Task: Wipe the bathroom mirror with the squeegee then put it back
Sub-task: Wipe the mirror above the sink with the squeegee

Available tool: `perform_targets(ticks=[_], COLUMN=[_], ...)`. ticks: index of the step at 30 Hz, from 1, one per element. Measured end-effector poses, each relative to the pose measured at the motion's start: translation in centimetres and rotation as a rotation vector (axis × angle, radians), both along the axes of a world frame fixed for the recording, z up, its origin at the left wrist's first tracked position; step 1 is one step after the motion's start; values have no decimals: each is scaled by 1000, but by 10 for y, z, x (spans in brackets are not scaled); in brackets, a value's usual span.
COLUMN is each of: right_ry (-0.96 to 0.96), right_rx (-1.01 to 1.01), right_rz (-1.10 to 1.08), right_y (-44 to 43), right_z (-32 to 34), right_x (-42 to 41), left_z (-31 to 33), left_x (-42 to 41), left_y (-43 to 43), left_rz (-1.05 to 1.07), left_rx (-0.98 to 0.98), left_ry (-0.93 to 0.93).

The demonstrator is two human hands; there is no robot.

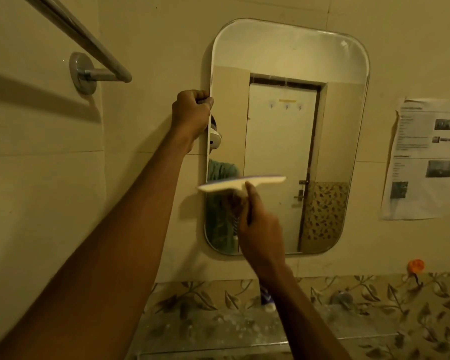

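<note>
A tall mirror (283, 61) with rounded corners hangs on the cream tiled wall ahead. My left hand (191, 113) grips its left edge at about mid-height, fingers curled round the rim. My right hand (260, 229) holds the handle of a white squeegee (242, 183), whose blade lies almost level against the lower left part of the glass, its left end reaching just past the mirror's edge. The glass reflects a white door and part of a person in green.
A chrome towel rail (89, 50) juts from the wall at upper left. A printed paper sheet (426, 157) is stuck to the wall right of the mirror. An orange hook (416, 265) sits below it. A leaf-patterned tile band and a glass shelf (218, 331) with a small bottle (266, 298) run underneath.
</note>
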State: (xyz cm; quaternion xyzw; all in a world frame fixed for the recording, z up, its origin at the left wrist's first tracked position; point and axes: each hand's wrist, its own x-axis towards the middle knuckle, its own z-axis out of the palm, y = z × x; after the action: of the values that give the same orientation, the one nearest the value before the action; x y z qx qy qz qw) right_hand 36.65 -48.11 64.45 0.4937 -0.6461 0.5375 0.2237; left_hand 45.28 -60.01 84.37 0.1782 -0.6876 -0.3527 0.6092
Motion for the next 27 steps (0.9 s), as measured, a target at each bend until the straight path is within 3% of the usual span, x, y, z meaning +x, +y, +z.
perform_targets(ticks=[5, 14, 23, 27], right_ry=[39, -20, -51, -37], right_rx=[-85, 127, -26, 45], right_rz=[-29, -96, -40, -80], right_y=[-2, 18, 9, 11], right_z=[34, -80, -25, -52], right_x=[-10, 3, -8, -6], left_z=[-8, -16, -35, -42], left_x=[-1, -1, -3, -5], left_y=[-3, -5, -5, -3], left_rz=[0, 16, 48, 41], left_rx=[16, -12, -46, -48], left_ry=[24, 26, 44, 85])
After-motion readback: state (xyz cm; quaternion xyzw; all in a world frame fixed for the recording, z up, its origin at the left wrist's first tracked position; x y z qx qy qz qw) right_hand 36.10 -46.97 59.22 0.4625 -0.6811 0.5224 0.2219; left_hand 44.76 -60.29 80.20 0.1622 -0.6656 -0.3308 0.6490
